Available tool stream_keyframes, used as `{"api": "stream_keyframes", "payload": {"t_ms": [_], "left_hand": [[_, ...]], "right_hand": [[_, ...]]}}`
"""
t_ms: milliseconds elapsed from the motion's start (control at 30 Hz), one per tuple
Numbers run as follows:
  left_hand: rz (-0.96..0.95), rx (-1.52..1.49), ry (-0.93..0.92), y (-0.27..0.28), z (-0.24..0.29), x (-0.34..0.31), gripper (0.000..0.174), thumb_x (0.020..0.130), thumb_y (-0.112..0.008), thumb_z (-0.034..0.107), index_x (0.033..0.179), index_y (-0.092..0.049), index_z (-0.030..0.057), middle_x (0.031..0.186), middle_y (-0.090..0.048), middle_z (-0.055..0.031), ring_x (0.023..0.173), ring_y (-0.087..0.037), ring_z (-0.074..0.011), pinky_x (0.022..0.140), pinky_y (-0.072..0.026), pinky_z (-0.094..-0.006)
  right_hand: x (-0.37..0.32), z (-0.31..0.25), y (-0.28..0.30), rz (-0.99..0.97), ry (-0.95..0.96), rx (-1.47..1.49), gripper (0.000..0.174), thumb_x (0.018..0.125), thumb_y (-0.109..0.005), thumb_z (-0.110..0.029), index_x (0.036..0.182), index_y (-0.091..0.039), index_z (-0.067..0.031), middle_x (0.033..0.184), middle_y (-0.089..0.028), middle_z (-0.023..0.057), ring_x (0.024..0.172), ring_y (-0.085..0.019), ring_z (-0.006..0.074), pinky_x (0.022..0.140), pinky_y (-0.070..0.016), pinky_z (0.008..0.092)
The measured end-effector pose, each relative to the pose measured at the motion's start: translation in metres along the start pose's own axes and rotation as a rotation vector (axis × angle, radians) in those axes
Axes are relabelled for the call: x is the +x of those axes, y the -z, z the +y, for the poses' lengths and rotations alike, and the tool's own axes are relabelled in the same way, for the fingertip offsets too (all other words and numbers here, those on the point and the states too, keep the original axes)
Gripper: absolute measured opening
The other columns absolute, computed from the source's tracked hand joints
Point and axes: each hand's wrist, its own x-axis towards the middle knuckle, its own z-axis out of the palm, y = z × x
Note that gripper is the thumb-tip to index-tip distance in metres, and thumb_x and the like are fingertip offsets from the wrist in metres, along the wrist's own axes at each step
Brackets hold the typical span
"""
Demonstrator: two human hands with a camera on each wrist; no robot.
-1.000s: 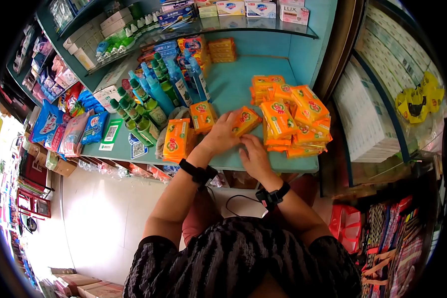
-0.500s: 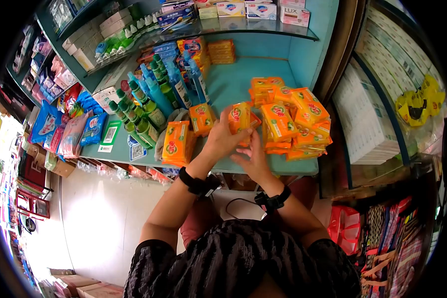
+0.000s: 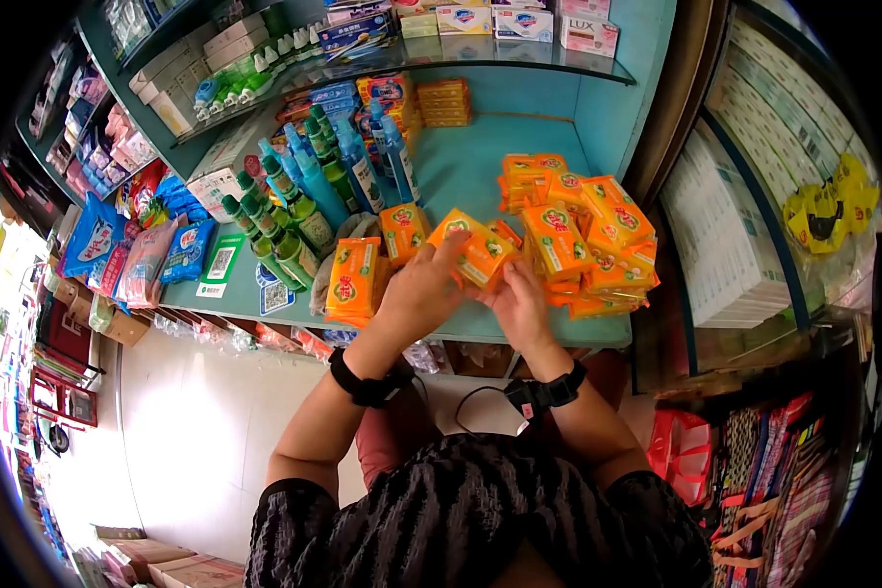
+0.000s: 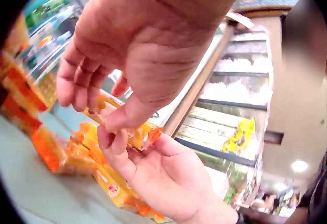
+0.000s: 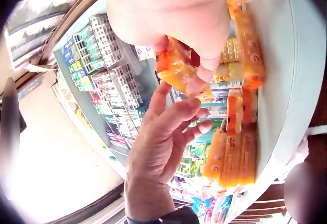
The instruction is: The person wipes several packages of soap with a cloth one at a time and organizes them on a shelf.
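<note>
Both hands hold an orange soap pack (image 3: 474, 251) above the counter, its printed face up and tilted. My left hand (image 3: 419, 296) grips its left and near side, fingers bent over the edge. At its near right corner, my right hand (image 3: 521, 309) pinches it with thumb and fingers. The right wrist view shows the wrapped pack (image 5: 179, 72) between the two hands. Just left of the left hand stands a small stack of similar packs (image 3: 353, 279), with another pack (image 3: 402, 233) behind it. A large uneven pile of packs (image 3: 559, 243) lies right of the hands.
Green-capped bottles (image 3: 289, 250) and blue spray bottles (image 3: 353, 167) stand at the counter's left. A glass shelf (image 3: 519, 59) with boxed soaps overhangs the back. Blue and pink bags (image 3: 145, 257) lie far left; a glass cabinet (image 3: 745, 225) borders the right.
The pack lay low on the counter under the left hand; it has been raised and turned face up toward me. The right hand has come from beside it to pinch its corner.
</note>
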Motion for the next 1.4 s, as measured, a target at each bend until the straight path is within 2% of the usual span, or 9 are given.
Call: {"api": "stream_keyframes", "payload": {"t_ms": [67, 267, 367, 467, 500, 633, 967, 1033, 1400], "left_hand": [[0.097, 0.346, -0.134, 0.008, 0.009, -0.003, 0.075, 0.068, -0.066, 0.003, 0.137, -0.041, 0.0148, 0.107, -0.051, -0.0145, 0.1, -0.053, -0.0315, 0.084, -0.0461, -0.0412], [0.138, 0.542, -0.497, 0.015, -0.008, 0.018, 0.072, 0.065, -0.069, 0.008, 0.132, -0.046, 0.0139, 0.116, -0.05, -0.0159, 0.113, -0.049, -0.0364, 0.09, -0.044, -0.0439], [-0.098, 0.094, -0.194, 0.01, -0.009, 0.025, 0.066, 0.065, -0.07, 0.013, 0.127, -0.048, 0.0095, 0.112, -0.052, -0.0184, 0.11, -0.053, -0.0373, 0.087, -0.0462, -0.0437], [0.025, 0.124, -0.008, -0.004, -0.003, 0.03, 0.064, 0.066, -0.071, 0.022, 0.123, -0.048, 0.0062, 0.107, -0.054, -0.0193, 0.102, -0.057, -0.0378, 0.083, -0.0486, -0.0437], [0.01, 0.146, 0.012, -0.008, -0.003, 0.032, 0.064, 0.067, -0.07, 0.024, 0.124, -0.048, 0.0063, 0.107, -0.054, -0.0196, 0.102, -0.057, -0.038, 0.083, -0.049, -0.0438], [0.001, 0.213, 0.041, -0.035, -0.019, 0.051, 0.066, 0.069, -0.069, 0.031, 0.125, -0.046, 0.007, 0.107, -0.053, -0.02, 0.103, -0.056, -0.0391, 0.082, -0.0493, -0.0441], [-0.292, 0.361, 0.161, -0.053, -0.023, 0.07, 0.091, 0.065, -0.07, 0.032, 0.142, -0.025, 0.014, 0.115, -0.053, -0.0265, 0.106, -0.055, -0.0419, 0.087, -0.0465, -0.0474], [-0.293, 0.392, 0.155, -0.053, -0.025, 0.073, 0.093, 0.065, -0.071, 0.03, 0.143, -0.022, 0.0158, 0.114, -0.053, -0.0266, 0.105, -0.055, -0.0435, 0.087, -0.0464, -0.0481], [-0.131, 0.322, 0.237, -0.071, -0.055, 0.118, 0.091, 0.068, -0.073, 0.026, 0.143, -0.022, 0.0185, 0.118, -0.049, -0.0274, 0.107, -0.053, -0.0449, 0.088, -0.0453, -0.0501]], "right_hand": [[-0.001, 0.005, 0.009, -0.016, -0.057, 0.086, 0.038, 0.1, -0.037, -0.025, 0.135, -0.038, -0.0088, 0.128, -0.051, 0.0098, 0.111, -0.054, 0.0214, 0.087, -0.0497, 0.043], [-0.001, 0.003, 0.014, -0.042, -0.122, 0.131, 0.041, 0.1, -0.032, -0.031, 0.131, -0.041, -0.0057, 0.125, -0.054, 0.0107, 0.11, -0.055, 0.0251, 0.083, -0.0489, 0.0415], [0.0, 0.007, 0.025, 0.026, -0.167, 0.135, 0.048, 0.1, -0.035, -0.041, 0.13, -0.043, -0.0042, 0.112, -0.058, 0.0088, 0.098, -0.059, 0.0198, 0.079, -0.0505, 0.0376], [-0.007, 0.011, 0.032, 0.02, -0.175, -0.193, 0.051, 0.1, -0.035, -0.043, 0.129, -0.044, -0.002, 0.108, -0.059, 0.0105, 0.09, -0.061, 0.0195, 0.075, -0.0518, 0.0348], [-0.012, 0.016, 0.036, 0.082, -0.162, -0.259, 0.04, 0.1, -0.042, -0.031, 0.125, -0.046, 0.0003, 0.101, -0.06, 0.01, 0.08, -0.062, 0.0165, 0.07, -0.0517, 0.03], [-0.02, 0.033, 0.054, -0.022, -0.05, -0.723, 0.026, 0.094, -0.049, -0.007, 0.119, -0.051, 0.0006, 0.094, -0.061, 0.0073, 0.08, -0.059, 0.0122, 0.072, -0.0503, 0.0256], [-0.023, 0.034, 0.056, -0.075, 0.014, -0.765, 0.023, 0.092, -0.05, -0.006, 0.114, -0.054, 0.0007, 0.09, -0.061, 0.0067, 0.077, -0.059, 0.012, 0.071, -0.0489, 0.0251], [-0.024, 0.037, 0.054, -0.07, 0.086, -0.825, 0.023, 0.089, -0.051, -0.003, 0.111, -0.055, 0.0011, 0.087, -0.063, 0.0075, 0.071, -0.059, 0.0125, 0.066, -0.0485, 0.0258], [-0.025, 0.03, 0.052, -0.123, 0.062, -0.921, 0.024, 0.091, -0.051, -0.002, 0.114, -0.052, 0.0026, 0.089, -0.059, 0.0063, 0.08, -0.057, 0.0108, 0.074, -0.0485, 0.0244]]}}
